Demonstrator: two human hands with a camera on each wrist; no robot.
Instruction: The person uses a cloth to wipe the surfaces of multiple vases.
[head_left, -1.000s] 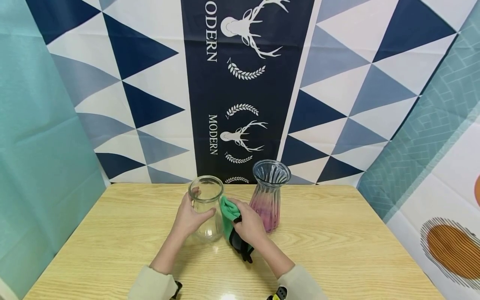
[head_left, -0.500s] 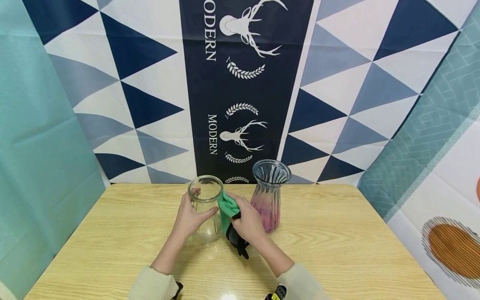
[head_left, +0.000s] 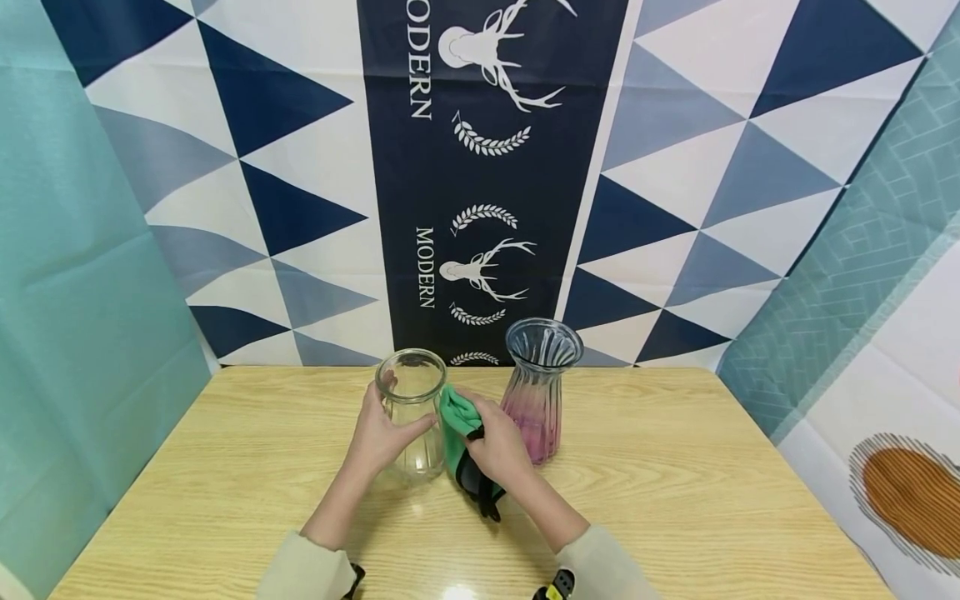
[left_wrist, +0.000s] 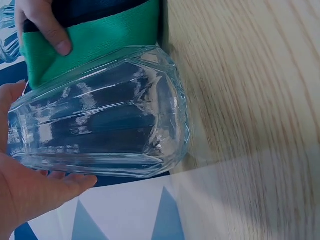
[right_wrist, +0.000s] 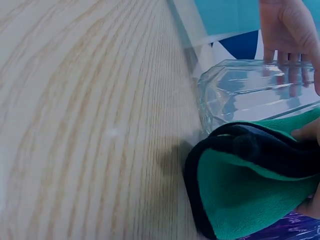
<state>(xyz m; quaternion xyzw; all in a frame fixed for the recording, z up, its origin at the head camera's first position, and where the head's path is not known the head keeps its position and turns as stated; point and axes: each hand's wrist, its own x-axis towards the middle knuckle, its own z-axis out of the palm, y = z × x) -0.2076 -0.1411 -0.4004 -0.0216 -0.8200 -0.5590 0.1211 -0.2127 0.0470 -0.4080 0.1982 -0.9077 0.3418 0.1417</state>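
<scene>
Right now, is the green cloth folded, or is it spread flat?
Folded: the right wrist view shows the green cloth doubled over, its dark-edged layers overlapping; the right hand grips it.

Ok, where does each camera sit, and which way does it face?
Head: worn on the head, facing forward and down at the table, clear jar, green cloth and pink-and-blue vase; left hand, right hand and forearms show.
Left wrist: on that wrist, facing the jar's side, scene turned sideways; part of each hand shows.
Right wrist: on that wrist, facing cloth and jar, also sideways; right hand at the right edge, left hand at top right.
Shared by both wrist views: jar, cloth, table, both hands.
</scene>
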